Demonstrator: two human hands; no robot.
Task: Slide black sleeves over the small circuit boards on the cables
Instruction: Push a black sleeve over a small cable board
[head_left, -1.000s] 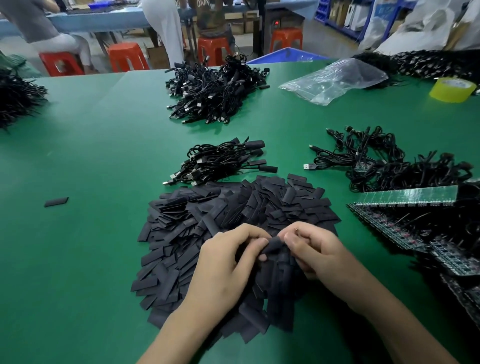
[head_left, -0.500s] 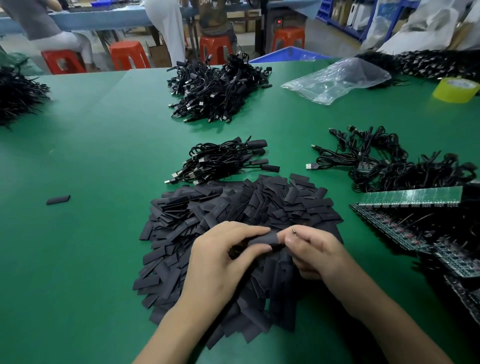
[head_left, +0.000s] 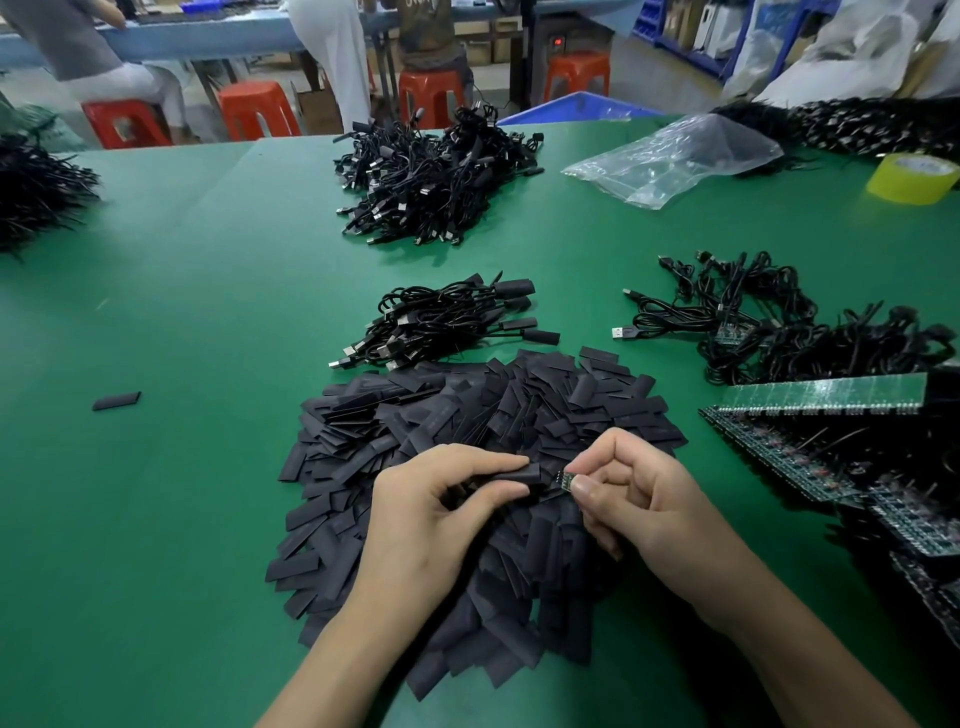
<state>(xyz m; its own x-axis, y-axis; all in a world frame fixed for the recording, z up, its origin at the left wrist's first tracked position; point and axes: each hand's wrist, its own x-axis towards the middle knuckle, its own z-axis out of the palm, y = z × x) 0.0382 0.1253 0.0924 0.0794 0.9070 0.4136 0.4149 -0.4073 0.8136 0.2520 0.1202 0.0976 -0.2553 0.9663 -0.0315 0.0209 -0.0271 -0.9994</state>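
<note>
Black sleeve (head_left: 522, 474) pinched by left hand (head_left: 431, 514); circuit board (head_left: 565, 480), at its 3 o'clock, pinched by right hand (head_left: 639, 499). Insertion step judged in hand; alignment with sleeve mouth needed next.

One wide-angle head-worn camera looks forward and down, close above the near edge of the green table (head_left: 171, 545)

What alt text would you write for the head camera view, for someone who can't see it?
The left hand holds a black sleeve end-on toward a small circuit board pinched in the right hand, above a heap of flat black sleeves on a green table. Beyond lie bundles of black cables; panels of circuit boards sit at the right.
</note>
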